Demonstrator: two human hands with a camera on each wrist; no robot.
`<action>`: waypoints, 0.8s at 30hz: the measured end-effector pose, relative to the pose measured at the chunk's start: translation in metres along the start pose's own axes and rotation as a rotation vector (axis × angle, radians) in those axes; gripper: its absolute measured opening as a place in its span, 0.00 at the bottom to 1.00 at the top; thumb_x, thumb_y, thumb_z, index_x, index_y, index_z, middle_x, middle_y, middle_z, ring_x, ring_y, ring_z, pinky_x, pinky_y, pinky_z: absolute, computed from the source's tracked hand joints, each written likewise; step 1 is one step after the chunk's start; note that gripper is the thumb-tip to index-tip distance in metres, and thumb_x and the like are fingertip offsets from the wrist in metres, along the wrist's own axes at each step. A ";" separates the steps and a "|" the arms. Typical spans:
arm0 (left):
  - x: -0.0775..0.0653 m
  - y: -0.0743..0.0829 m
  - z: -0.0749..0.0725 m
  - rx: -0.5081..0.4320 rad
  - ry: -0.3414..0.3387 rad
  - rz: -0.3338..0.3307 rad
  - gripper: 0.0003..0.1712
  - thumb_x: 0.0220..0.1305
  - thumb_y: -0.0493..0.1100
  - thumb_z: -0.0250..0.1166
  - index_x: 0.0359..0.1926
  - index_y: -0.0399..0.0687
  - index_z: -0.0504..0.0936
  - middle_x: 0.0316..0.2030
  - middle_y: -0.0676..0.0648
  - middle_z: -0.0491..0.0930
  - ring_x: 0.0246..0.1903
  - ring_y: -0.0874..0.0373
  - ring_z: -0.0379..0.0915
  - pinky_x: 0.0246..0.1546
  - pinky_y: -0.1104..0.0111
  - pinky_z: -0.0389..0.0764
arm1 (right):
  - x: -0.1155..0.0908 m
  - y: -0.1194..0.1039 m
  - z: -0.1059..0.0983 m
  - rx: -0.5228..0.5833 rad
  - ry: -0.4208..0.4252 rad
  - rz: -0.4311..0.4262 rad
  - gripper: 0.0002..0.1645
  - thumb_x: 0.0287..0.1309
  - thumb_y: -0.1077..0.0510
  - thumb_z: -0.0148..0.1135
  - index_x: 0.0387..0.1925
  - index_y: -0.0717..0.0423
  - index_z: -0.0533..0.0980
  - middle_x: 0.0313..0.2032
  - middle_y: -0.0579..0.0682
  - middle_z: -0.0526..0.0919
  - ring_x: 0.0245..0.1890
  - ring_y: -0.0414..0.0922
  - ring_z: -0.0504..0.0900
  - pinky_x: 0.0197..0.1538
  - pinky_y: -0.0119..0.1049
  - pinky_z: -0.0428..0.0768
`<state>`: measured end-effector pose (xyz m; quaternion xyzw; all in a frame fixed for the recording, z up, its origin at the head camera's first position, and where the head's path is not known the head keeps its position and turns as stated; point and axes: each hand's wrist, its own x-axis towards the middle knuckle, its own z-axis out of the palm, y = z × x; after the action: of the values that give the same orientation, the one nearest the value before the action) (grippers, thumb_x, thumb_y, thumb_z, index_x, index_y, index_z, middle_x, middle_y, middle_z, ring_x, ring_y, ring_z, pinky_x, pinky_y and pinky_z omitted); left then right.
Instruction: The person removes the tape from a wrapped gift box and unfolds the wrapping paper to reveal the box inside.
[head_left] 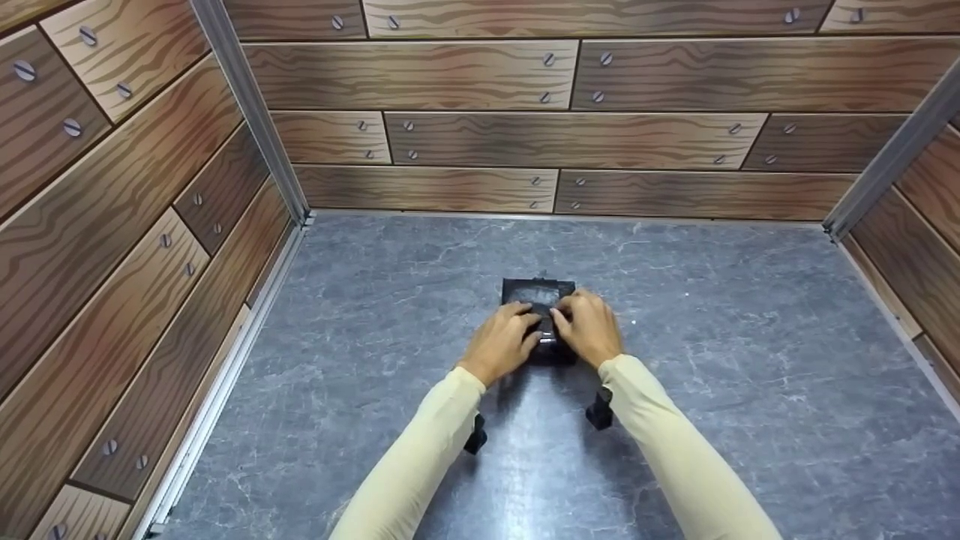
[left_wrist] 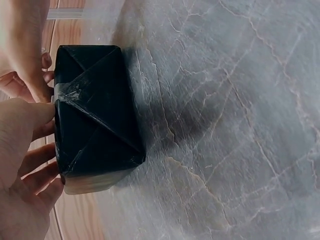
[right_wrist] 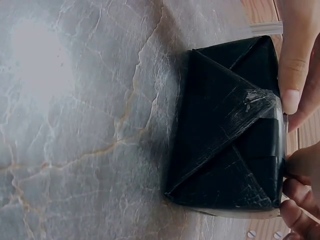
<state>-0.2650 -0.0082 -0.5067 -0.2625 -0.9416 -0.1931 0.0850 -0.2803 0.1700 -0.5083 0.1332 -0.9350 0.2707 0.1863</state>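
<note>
A small box wrapped in black paper (head_left: 559,354) stands on the grey floor panel, between both hands. Its near end shows folded triangular flaps (left_wrist: 102,117) under crinkled clear tape (right_wrist: 257,100). Over the left part of its top lies my left hand (head_left: 501,341), fingers spread and thumb (right_wrist: 290,97) straight against the near top edge beside the tape. From the other side, my right hand (head_left: 590,326) bends over the top, thumb and fingers drawn close together. The right fingertips (right_wrist: 295,192) meet the top edge; I cannot tell whether they pinch the wrapping.
Marbled grey flooring (head_left: 405,300) surrounds the box. Wood-plank-patterned walls (head_left: 480,139) rise at the back and both sides, with metal corner posts (head_left: 255,97) and a rail (head_left: 217,390) along the left edge. Black wrist cameras (head_left: 600,411) hang beneath the pale sleeves.
</note>
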 end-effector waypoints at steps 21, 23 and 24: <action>0.001 -0.001 -0.002 -0.034 -0.028 -0.022 0.21 0.74 0.48 0.62 0.60 0.41 0.82 0.65 0.41 0.75 0.66 0.46 0.70 0.68 0.59 0.70 | -0.004 0.009 -0.002 0.033 0.091 0.084 0.07 0.57 0.61 0.68 0.29 0.62 0.85 0.33 0.56 0.84 0.36 0.58 0.84 0.40 0.55 0.80; 0.001 -0.001 -0.003 -0.031 -0.027 -0.018 0.21 0.74 0.48 0.62 0.60 0.41 0.83 0.65 0.41 0.76 0.65 0.46 0.70 0.67 0.59 0.70 | -0.004 0.010 -0.003 0.035 0.096 0.089 0.06 0.57 0.61 0.68 0.29 0.62 0.85 0.32 0.55 0.84 0.35 0.58 0.83 0.39 0.55 0.79; 0.001 -0.001 -0.003 -0.029 -0.026 -0.016 0.21 0.74 0.48 0.62 0.60 0.41 0.83 0.64 0.41 0.76 0.65 0.46 0.71 0.67 0.59 0.71 | -0.004 0.011 -0.003 0.036 0.099 0.092 0.06 0.56 0.61 0.68 0.29 0.62 0.85 0.32 0.55 0.83 0.35 0.59 0.83 0.39 0.55 0.79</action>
<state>-0.2656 -0.0095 -0.5041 -0.2585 -0.9418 -0.2042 0.0675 -0.2794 0.1811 -0.5123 0.0797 -0.9248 0.3022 0.2170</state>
